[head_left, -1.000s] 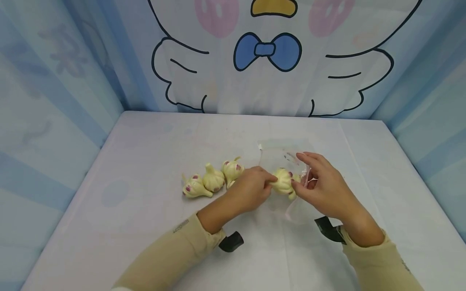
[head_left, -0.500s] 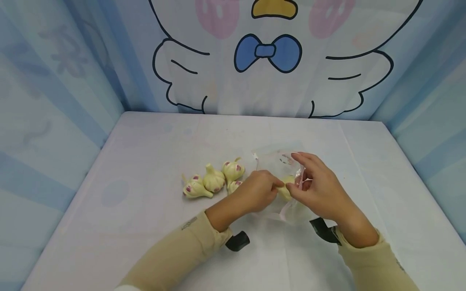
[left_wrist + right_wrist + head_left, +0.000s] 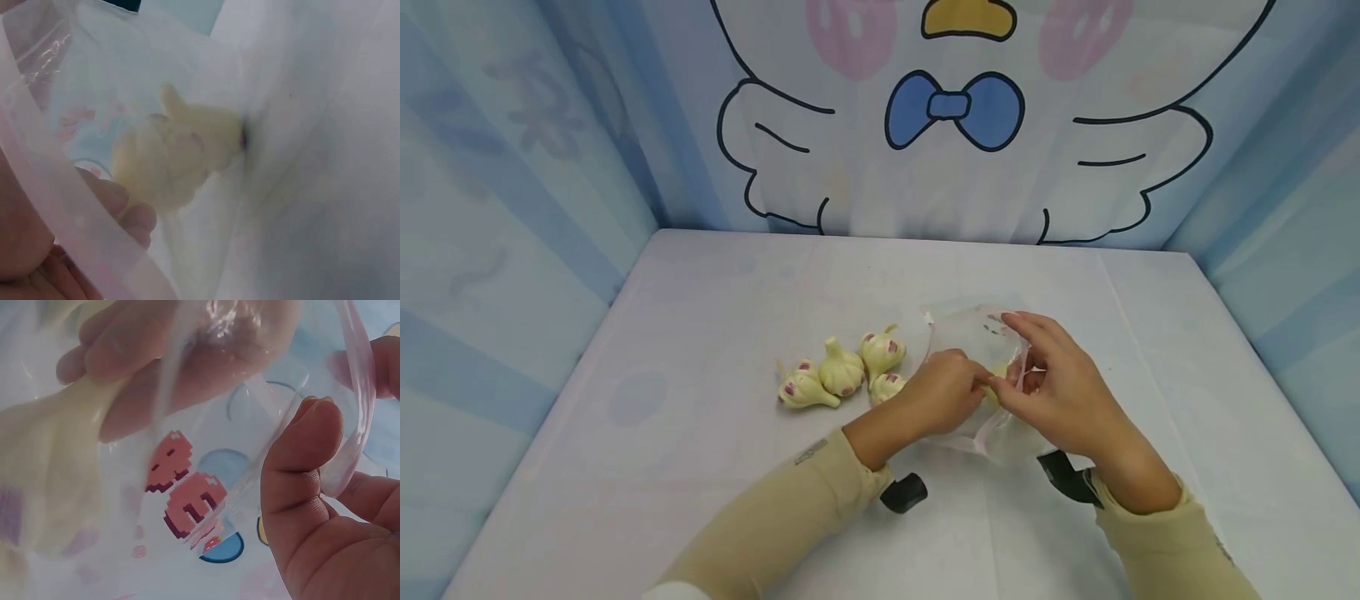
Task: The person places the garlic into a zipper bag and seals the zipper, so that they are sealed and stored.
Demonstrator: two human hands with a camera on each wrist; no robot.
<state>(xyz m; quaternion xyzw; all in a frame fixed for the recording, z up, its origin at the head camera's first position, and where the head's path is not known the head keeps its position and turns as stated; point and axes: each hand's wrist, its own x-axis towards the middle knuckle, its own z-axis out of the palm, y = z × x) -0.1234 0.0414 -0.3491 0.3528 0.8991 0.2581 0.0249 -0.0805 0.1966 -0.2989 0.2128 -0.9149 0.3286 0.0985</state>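
My left hand reaches into a clear plastic bag and pinches a garlic bulb by its stem. Through the cloudy film in the left wrist view, the pale garlic shows inside the bag; whether it is one bulb or more I cannot tell. In the head view the hands hide most of it. My right hand holds the bag's pinkish rim apart, thumb and fingers curled at its edge. Several garlic bulbs with purple patches lie bunched just left of my left hand.
A white cloth covers the table. Blue patterned curtains stand along both sides, and a cartoon-printed curtain closes off the back edge. Pink print marks the bag.
My left hand has moved right with the garlic bulb, from the bag's mouth to inside it. The right hand has shifted slightly left and still holds the rim.
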